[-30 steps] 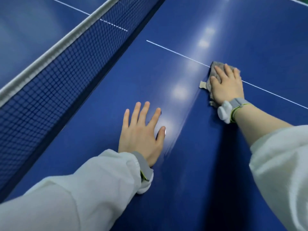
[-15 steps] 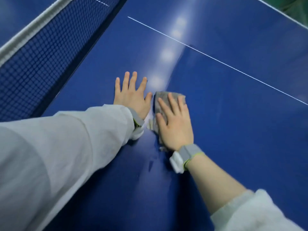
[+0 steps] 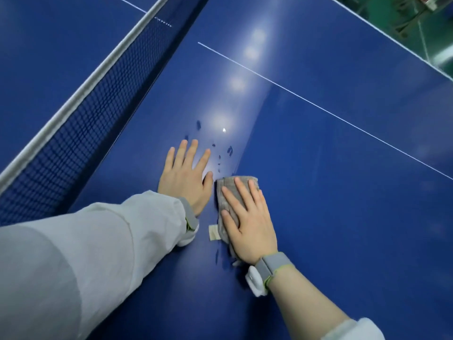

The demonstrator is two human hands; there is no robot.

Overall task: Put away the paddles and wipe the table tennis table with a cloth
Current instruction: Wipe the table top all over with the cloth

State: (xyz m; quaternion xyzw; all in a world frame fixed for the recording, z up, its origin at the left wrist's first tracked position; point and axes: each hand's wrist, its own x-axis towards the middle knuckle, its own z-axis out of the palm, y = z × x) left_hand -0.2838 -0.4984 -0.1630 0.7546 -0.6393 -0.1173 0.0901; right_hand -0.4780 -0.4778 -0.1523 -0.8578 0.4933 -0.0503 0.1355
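The blue table tennis table [image 3: 343, 182] fills the view. My right hand [image 3: 247, 219] lies flat on a folded grey cloth [image 3: 226, 192], pressing it onto the surface, with a small label sticking out at the cloth's left edge. Just left of the cloth, my left hand [image 3: 186, 175] rests palm down on the table with fingers spread, its thumb almost touching the cloth. Small wet streaks [image 3: 221, 153] mark the surface beyond both hands. No paddles are in view.
The net [image 3: 81, 114] with its white top band runs diagonally along the left. A white centre line [image 3: 318, 106] crosses the table beyond my hands. The table's far edge and green floor [image 3: 429, 28] show at the top right.
My right hand dragged the cloth from the far centre line back toward me until it lay beside my left hand. In the last half second both hands hold about the same place.
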